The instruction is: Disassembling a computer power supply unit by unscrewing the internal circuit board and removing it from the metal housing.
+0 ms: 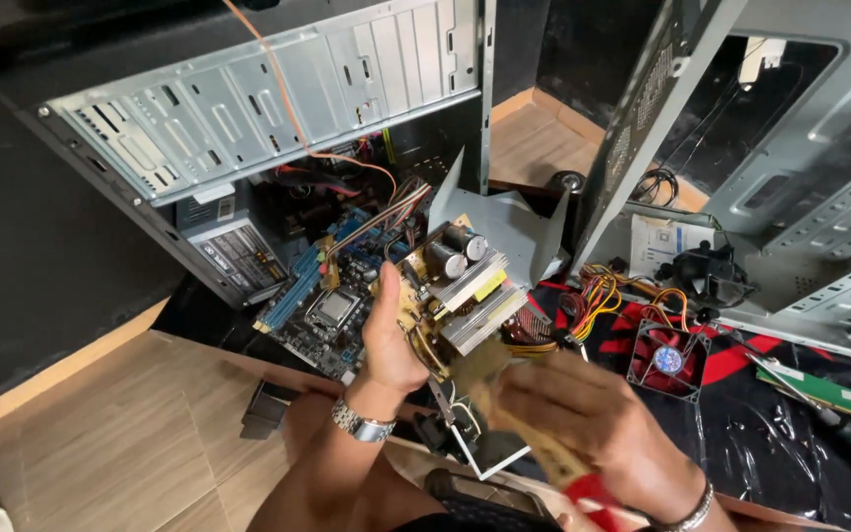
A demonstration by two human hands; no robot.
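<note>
Gripping a bare power supply circuit board [450, 291] at its lower left edge, the left hand [389, 340] sits at the centre of the frame, fingers curled around the board's rim, thumb side toward the camera. The board tilts up and to the right, its long axis running from lower left to upper right, capacitors uppermost. Just below it, at lower centre right, the blurred right hand [583, 419] pinches a red-handled tool [568, 473] that angles up toward the board's underside. Behind lies an open computer case [248, 108] with its motherboard [332, 296]; a red fan [667, 360] lies to the right.
</note>
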